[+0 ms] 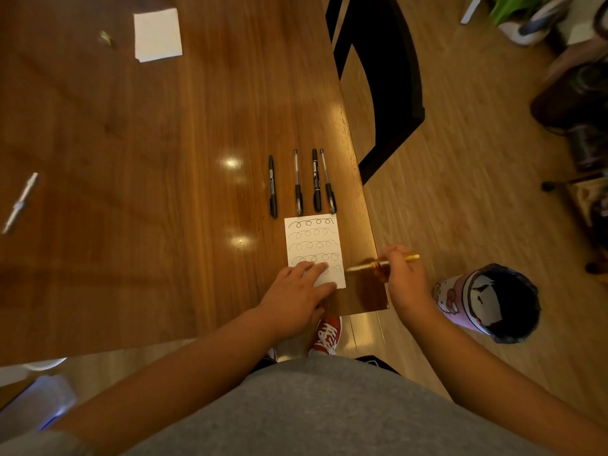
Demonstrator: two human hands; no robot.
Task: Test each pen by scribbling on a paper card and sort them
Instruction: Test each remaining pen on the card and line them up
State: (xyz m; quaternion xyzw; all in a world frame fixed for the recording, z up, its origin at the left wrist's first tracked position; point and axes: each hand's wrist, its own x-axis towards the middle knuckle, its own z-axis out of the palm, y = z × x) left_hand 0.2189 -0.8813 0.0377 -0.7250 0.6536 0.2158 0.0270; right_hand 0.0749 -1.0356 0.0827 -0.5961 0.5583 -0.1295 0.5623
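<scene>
Wooden table (131, 192) fills the view, with a black chair (388, 77) at its right side. A white paper card (312, 238) covered in looped scribbles lies near the table's right corner. The left hand (292, 294) presses it flat, fingers straight. The right hand (403, 278) pinches a yellow pen (362, 266), its tip just beside the card. Four dark pens (316, 182) lie in a row just beyond the card.

Left hand (297, 284) presses flat on white paper card (314, 241) with rows of loop scribbles, on brown wooden tabletop (148, 192). Right hand (399, 274) grips thin yellow pen (383, 263), tip just beside card's right edge. Four black pens (301, 182) lie in a row above the card. White paper square (158, 34) far off.
</scene>
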